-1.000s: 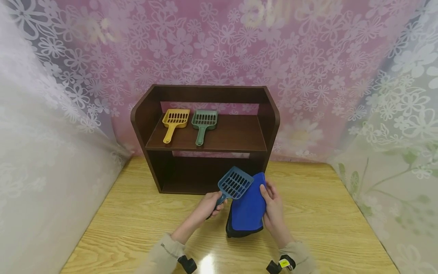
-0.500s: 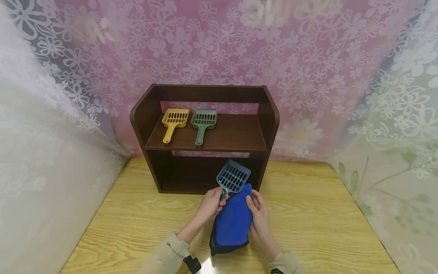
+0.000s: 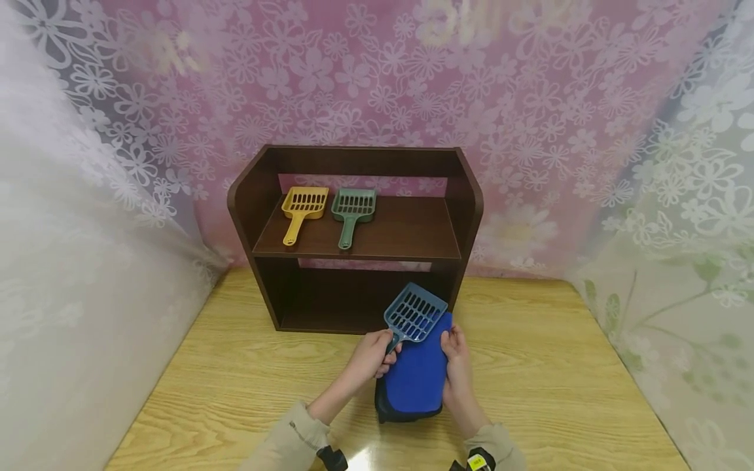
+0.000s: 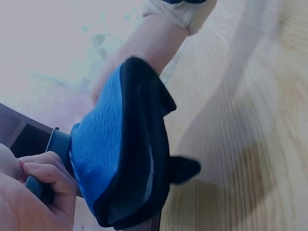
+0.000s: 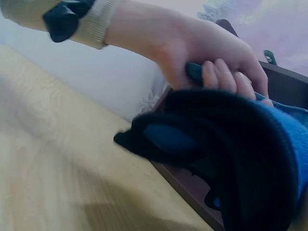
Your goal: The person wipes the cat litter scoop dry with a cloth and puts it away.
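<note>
My left hand (image 3: 370,353) grips the handle of a dark blue litter scoop (image 3: 415,313), its slotted head pointing up and away. In the right wrist view, its fingers (image 5: 226,77) curl round the handle. My right hand (image 3: 458,366) holds the right edge of a blue cloth mitt (image 3: 415,383) with a black border. The scoop's head overlaps the top of the mitt. A black open cuff with a strap (image 4: 185,169) shows on the mitt in the left wrist view, where the mitt hides most of the right hand.
Beyond the hands stands a dark brown two-tier shelf (image 3: 359,154). On its upper board lie a yellow litter scoop (image 3: 303,209) and a green litter scoop (image 3: 353,209). Wood-grain tabletop (image 3: 542,379) lies under the hands, and flowered curtains (image 3: 383,78) surround it.
Scoop and mitt first shifted left, the scoop slightly away and the mitt nearer; then both moved back right. Both hands have kept their holds, and the scoop's head still overlaps the mitt.
</note>
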Tool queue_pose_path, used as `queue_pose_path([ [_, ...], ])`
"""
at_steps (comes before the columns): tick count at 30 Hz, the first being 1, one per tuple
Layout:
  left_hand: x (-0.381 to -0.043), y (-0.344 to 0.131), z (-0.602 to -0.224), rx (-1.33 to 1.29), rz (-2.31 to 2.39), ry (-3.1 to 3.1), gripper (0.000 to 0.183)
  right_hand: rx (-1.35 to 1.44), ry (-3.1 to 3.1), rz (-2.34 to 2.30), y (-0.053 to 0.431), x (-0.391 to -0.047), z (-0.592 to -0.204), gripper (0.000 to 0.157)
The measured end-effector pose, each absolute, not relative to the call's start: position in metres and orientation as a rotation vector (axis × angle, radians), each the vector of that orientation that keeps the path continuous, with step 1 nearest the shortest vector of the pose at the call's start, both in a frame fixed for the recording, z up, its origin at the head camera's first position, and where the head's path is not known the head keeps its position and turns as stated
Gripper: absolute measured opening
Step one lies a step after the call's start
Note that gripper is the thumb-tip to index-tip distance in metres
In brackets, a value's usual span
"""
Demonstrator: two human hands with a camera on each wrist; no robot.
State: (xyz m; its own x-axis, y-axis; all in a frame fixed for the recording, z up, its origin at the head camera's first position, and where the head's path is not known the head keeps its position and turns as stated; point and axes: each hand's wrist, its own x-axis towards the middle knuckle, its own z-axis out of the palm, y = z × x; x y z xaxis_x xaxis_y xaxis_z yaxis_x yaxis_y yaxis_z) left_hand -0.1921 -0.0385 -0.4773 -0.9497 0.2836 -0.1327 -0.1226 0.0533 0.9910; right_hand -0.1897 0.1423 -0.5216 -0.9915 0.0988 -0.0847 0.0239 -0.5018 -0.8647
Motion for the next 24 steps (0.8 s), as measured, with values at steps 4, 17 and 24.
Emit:
queue_pose_path([
  [4,-0.190,-0.037,-0.477,0.185,1.947,2.034,0.039,-0.106,-1.403,2.727,0.151,-0.194,-0.519,0.024],
  [17,-0.184,-0.055,-0.476,0.295,1.833,2.014,0.036,-0.118,-1.325,2.657,0.185,-0.202,-0.496,0.019],
  [24,-0.185,-0.069,-0.476,0.301,1.786,2.041,0.038,-0.119,-1.670,2.385,0.199,-0.200,-0.486,0.028],
])
